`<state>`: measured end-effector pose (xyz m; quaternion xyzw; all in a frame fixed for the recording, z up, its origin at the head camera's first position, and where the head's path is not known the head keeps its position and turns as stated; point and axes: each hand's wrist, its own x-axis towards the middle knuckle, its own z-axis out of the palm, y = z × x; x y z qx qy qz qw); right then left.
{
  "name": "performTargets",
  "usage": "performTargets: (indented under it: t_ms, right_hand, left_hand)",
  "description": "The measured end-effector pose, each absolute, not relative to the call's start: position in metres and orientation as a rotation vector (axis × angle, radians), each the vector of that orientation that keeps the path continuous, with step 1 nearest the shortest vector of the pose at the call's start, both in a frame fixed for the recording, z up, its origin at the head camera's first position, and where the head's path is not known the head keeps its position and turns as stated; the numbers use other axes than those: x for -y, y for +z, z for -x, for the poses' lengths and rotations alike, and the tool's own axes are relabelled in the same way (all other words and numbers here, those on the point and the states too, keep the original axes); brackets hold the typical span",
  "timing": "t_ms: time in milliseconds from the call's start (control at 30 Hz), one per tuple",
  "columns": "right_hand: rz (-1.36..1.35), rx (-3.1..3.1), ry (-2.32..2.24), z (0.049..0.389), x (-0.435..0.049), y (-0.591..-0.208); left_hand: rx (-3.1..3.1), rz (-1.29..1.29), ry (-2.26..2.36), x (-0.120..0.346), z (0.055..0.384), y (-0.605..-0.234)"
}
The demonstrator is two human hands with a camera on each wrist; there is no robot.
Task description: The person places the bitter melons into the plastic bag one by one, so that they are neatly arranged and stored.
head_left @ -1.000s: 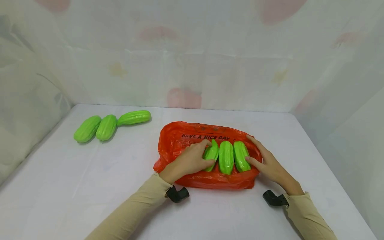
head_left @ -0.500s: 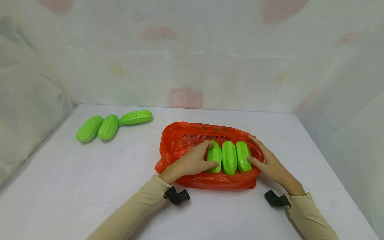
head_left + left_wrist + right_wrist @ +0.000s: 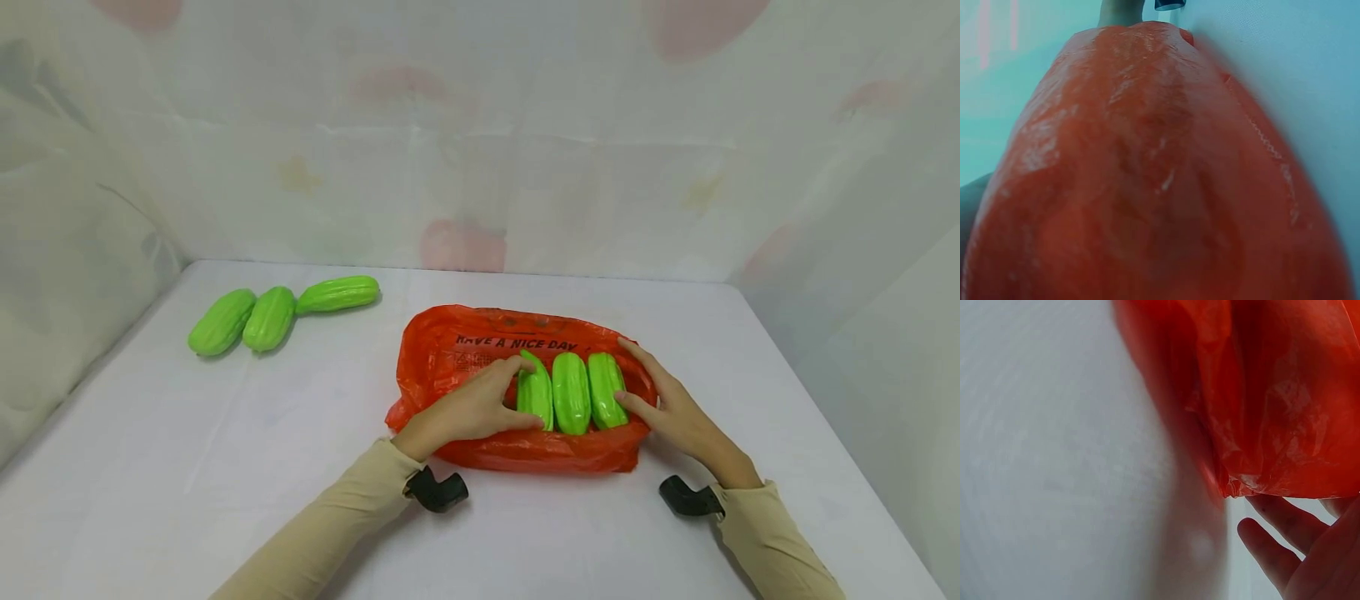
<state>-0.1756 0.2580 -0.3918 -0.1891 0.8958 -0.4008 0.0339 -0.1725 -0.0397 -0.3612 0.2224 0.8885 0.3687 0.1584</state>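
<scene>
A red plastic bag lies mouth up, printed "HAVE A NICE DAY". Inside its right part, three ridged green gourds stand side by side: the left gourd, the middle gourd and the right gourd. My left hand reaches over the near rim, its thumb and fingers spread along the left gourd. At the bag's right side, my right hand holds the rim, thumb inside against the right gourd and fingers outside. The right wrist view shows those fingers behind the red plastic.
At the table's far left lie three more green gourds: one at the edge, one beside it and one lying crosswise. Patterned cloth walls rise behind the white table. Each wrist wears a black camera mount.
The left gourd has straightened and shifted right against the middle one. My left thumb and fingers have since spread a little wider, the wrist drawing slightly left. My right hand stays at the rim.
</scene>
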Motion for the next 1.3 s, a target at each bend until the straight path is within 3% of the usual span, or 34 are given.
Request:
performTargets:
  t_ms: [600, 1300]
  right_hand:
    - [0.584, -2.766, -1.234, 0.176, -0.257, -0.392]
    - [0.584, -2.774, -1.224, 0.175, -0.258, -0.392]
  left_hand:
    - [-2.569, -0.684, 1.124, 0.051, 0.173, -0.355]
    - [-2.658, -0.933, 1.288, 0.074, 0.178, -0.33]
